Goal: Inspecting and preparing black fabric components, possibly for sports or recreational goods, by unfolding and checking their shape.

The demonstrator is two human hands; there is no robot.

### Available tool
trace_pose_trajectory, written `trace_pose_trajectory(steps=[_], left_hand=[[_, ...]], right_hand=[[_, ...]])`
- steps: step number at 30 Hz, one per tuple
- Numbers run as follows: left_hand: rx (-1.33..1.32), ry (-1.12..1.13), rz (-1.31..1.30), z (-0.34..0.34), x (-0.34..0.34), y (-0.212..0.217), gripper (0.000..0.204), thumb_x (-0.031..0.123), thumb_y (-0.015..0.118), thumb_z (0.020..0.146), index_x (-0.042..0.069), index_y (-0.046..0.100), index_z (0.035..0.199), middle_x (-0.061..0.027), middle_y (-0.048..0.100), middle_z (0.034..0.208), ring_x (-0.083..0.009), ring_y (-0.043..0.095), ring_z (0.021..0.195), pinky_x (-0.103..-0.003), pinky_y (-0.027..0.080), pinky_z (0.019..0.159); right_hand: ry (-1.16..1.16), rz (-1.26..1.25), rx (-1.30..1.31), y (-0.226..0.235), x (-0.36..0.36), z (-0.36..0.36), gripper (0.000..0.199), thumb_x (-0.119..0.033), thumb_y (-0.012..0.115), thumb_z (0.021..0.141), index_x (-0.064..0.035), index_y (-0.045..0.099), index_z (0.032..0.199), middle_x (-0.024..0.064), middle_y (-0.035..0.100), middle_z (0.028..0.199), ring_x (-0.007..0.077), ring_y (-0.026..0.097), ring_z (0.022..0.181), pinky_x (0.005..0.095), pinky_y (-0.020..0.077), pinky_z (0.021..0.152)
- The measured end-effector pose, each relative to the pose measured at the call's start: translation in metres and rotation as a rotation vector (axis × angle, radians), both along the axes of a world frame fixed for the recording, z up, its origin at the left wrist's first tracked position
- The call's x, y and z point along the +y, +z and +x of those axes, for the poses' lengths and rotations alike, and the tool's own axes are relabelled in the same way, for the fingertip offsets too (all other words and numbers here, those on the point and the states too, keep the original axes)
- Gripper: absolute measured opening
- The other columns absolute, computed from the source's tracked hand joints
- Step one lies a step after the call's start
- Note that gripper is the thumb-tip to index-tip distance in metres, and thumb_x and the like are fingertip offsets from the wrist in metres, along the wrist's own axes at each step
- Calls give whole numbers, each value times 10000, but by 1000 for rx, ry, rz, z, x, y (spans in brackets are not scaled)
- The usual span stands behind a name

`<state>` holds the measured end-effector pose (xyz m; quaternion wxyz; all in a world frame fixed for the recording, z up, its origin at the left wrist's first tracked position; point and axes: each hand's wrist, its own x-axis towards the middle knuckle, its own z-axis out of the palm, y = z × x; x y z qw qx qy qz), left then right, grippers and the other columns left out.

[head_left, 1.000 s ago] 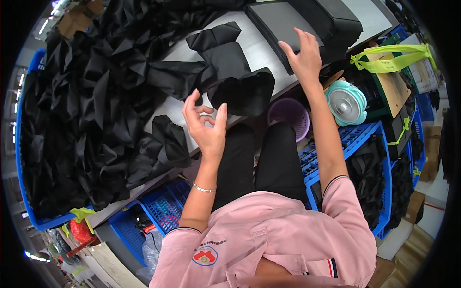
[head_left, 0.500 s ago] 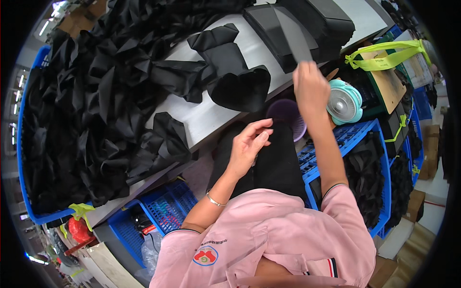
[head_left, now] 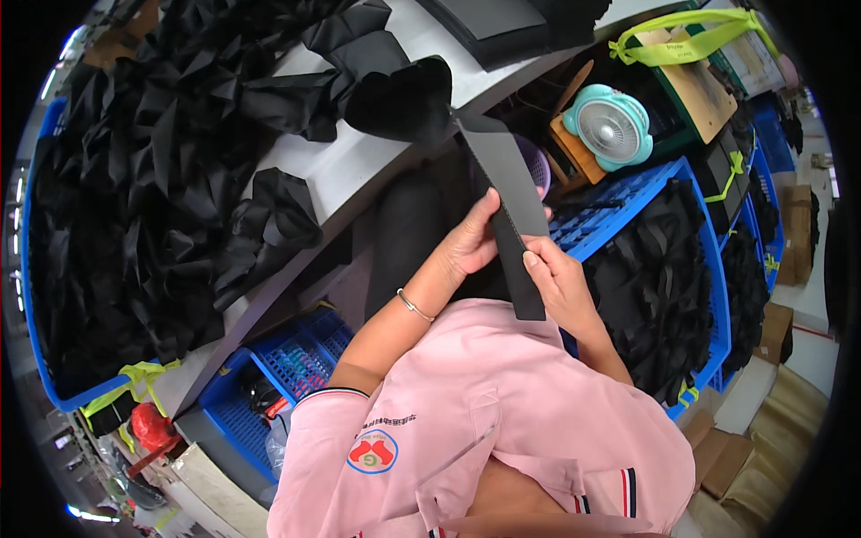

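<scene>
**A:** What am I looking at from your feed?

**B:** I see both hands up in front of the chest with one long black fabric strip [head_left: 508,202] between them. The left hand [head_left: 470,244] has its grip pressed onto the strip's left edge, thumb on the face and fingers curled behind. The right hand [head_left: 558,280] pinches the right edge lower down, thumb flat on the cloth. The strip stands on a slant, its top end reaching up toward the white table [head_left: 359,166] and its lower end hanging just over the pink shirt [head_left: 502,403].

**A:** What worries you?

**B:** The top end, mostly. It is unsupported and lies close to the folded black piece [head_left: 399,90] at the table's near edge. If I judge it right, a swing of the strip could brush that piece and drag it off the table.

**A:** And the hold itself?

**B:** Both grips are on the edges only, near the strip's lower half. The cloth looks limp, so the free upper length may fold over and hide the face of it.

**A:** Anything around the table?

**B:** To the right of the table sit a teal fan [head_left: 611,126] and a purple basket [head_left: 534,163], and a blue crate of black offcuts [head_left: 659,269] is below them. A dropped strip would land among those offcuts, black on black, and be hard to pick out. The heap of black fabric [head_left: 134,206] on the table's left has the same problem.
</scene>
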<state>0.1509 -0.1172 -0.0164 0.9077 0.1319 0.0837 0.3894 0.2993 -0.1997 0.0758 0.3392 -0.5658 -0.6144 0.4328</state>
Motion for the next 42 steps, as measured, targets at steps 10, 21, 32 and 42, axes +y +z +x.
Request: trace_pose_trajectory(steps=[10, 21, 32, 42], left_hand=[[375, 372, -56, -36, -4, 59, 300, 135, 772, 869, -30, 669, 1098, -173, 728, 1028, -287, 736, 943, -432, 620, 875], [642, 626, 231, -38, -12, 64, 400, 267, 706, 946, -27, 663, 1214, -162, 577, 1360, -229, 565, 1216, -355, 429, 1056], [1684, 1136, 816, -97, 90, 25, 555, -89, 526, 828, 112, 670, 1325, -227, 323, 1610, -417, 248, 1507, -432, 281, 1192], [1337, 697, 1323, -70, 56, 61, 451, -123, 537, 708, 0, 707, 1107, -158, 562, 1450, -353, 456, 1405, -396, 472, 1051]], right_hand=[[-247, -8, -199, -10, -3, -15, 217, -212, 709, 956, -21, 611, 986, 84, 610, 764, 184, 579, 659, 318, 475, 635], [-138, -9, 320, -19, 33, -39, 375, -131, 666, 968, 11, 590, 1306, 95, 703, 1123, 125, 640, 1011, 281, 507, 891], [36, 265, -205, -26, 92, -53, 490, -126, 658, 923, -48, 547, 1394, 244, 700, 1043, 411, 702, 872, 419, 557, 772], [106, 640, -412, -84, 177, -72, 341, -179, 660, 878, -4, 631, 1170, 208, 700, 967, 402, 695, 854, 464, 551, 706]])
